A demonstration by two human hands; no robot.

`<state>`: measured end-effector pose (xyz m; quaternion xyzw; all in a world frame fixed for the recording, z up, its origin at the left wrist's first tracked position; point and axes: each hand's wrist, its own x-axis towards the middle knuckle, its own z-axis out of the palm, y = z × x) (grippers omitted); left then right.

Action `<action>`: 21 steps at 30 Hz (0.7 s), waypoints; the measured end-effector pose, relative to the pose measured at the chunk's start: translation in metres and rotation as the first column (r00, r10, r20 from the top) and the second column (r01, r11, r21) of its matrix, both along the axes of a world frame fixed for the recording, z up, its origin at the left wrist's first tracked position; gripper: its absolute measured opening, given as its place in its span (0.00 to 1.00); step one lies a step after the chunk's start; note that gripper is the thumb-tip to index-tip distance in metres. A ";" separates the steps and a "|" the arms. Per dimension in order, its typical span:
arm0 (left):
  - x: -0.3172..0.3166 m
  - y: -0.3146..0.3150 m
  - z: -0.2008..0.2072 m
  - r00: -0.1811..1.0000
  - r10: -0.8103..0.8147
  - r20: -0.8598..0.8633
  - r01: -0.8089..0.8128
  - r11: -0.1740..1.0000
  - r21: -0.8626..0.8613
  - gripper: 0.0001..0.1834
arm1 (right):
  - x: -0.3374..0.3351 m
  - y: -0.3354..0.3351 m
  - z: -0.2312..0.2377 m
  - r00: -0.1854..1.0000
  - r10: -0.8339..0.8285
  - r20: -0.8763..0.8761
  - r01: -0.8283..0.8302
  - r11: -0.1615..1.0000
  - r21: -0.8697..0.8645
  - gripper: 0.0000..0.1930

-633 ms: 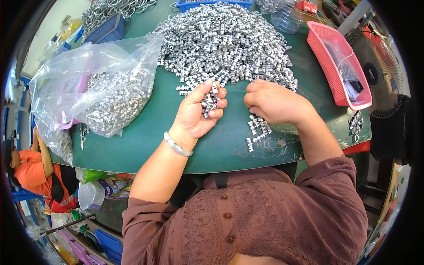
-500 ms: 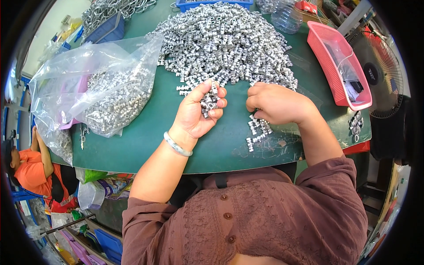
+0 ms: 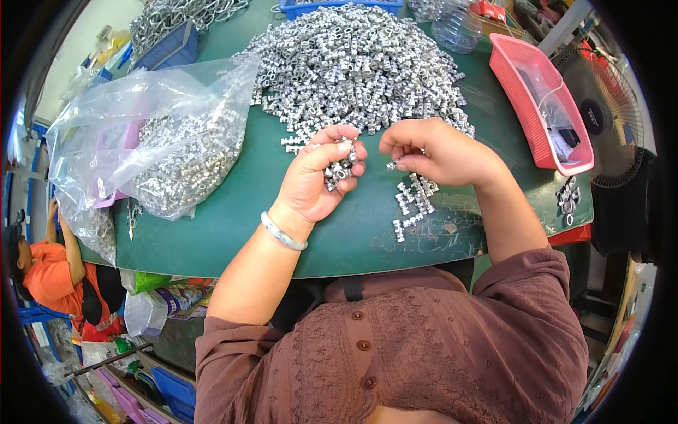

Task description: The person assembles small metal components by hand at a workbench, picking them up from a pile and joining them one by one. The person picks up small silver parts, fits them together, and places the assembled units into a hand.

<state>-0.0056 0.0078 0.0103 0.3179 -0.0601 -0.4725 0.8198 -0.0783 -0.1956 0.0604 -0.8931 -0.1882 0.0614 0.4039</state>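
Note:
Several small silvery metal pieces (image 3: 340, 172) lie in my left hand (image 3: 318, 173), its fingers curled round them, above the green table. To the right, my right hand (image 3: 445, 152) pinches a single small metal piece (image 3: 392, 165) between thumb and fingertips. Below that hand, a loose cluster of similar metal pieces (image 3: 415, 201) rests on the tabletop (image 3: 282, 258). Beyond both hands rises a large heap of the same shiny pieces (image 3: 360, 67), some of them ring-shaped.
At the left, a clear plastic bag (image 3: 187, 155) holds many metal pieces. A pink basket (image 3: 508, 85) and a black fan (image 3: 600, 116) stand at the right. Behind are a blue bin (image 3: 169, 48) and a clear plastic bottle (image 3: 457, 28). Another person (image 3: 53, 275) in orange is at far left.
My right hand has shifted left and a little up from the loose cluster, and a metal piece now shows at its fingertips. The left thumb has moved over the held pieces.

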 end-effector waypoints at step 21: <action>-0.013 -0.009 0.001 0.968 -0.003 0.250 -0.048 0.979 0.200 0.06 | 0.000 0.022 -0.005 0.900 -0.173 0.399 0.069 0.962 0.264 0.20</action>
